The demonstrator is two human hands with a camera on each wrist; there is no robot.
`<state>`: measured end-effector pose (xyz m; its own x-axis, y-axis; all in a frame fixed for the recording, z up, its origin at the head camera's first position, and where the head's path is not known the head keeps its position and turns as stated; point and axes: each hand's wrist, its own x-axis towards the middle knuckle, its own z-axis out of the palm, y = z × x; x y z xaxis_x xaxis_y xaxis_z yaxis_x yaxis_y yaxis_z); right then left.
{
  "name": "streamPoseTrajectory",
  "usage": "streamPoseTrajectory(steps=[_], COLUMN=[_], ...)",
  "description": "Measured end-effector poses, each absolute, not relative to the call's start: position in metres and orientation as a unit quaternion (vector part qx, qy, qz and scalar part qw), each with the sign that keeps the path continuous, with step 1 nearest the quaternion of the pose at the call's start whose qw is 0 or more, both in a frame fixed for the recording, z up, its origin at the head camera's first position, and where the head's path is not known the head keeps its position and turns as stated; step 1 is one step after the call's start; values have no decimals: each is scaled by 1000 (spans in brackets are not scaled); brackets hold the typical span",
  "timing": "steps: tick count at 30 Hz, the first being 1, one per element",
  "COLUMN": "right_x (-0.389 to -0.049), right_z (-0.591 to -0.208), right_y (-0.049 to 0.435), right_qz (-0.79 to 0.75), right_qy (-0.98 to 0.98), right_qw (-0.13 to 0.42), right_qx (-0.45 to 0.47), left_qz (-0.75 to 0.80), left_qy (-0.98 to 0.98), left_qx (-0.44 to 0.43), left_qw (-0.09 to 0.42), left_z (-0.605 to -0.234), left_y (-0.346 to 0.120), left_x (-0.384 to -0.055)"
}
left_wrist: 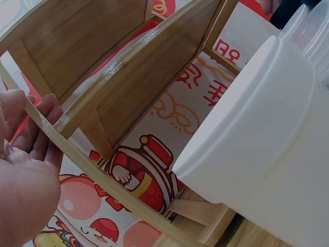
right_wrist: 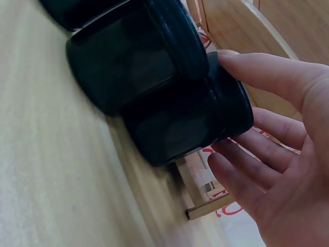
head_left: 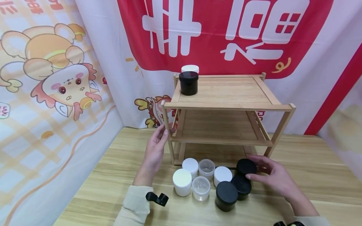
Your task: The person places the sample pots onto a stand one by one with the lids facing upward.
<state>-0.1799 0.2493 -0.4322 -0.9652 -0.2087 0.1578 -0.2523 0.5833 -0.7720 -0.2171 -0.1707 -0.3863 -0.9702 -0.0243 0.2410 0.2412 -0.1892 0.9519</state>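
On the worktop (head_left: 107, 182), just before a tiered shelf (head_left: 226, 91) of pale grained wood, holds a smooth black cylindrical jar (right_wrist: 175, 126) by its flat round lid (head_left: 246, 164), between thumb and partly curled fingers of the right hand (head_left: 272, 175), behind a ribbed-lid jar (right_wrist: 177, 38). Grips a slim shelf post (head_left: 171, 150) with the bent fingers of the left hand (head_left: 155, 147). Leftward, has white jars (head_left: 182, 182) and translucent plastic pots (head_left: 201, 188).

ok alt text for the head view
A person's right hand holds a round black lidded jar beside white, clear and black jars on a tan table; the left hand grips a three-tier wooden shelf, two jars on top.
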Motion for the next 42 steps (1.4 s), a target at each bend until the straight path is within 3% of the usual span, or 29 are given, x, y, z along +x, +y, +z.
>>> streamPoseTrajectory(steps=[23,42], right_x=[-183,-179], right_z=[-448,-434], right_y=[249,246], right_qz=[494,469], right_qy=[-864,-879], right_qw=[-41,-27], right_qx=[90,76], left_qz=[-765,-772], left_qy=[-632,-627], left_qx=[-90,-82], left_qw=[86,64], left_z=[-387,-383], left_y=[-172,-175], left_x=[-219,-215])
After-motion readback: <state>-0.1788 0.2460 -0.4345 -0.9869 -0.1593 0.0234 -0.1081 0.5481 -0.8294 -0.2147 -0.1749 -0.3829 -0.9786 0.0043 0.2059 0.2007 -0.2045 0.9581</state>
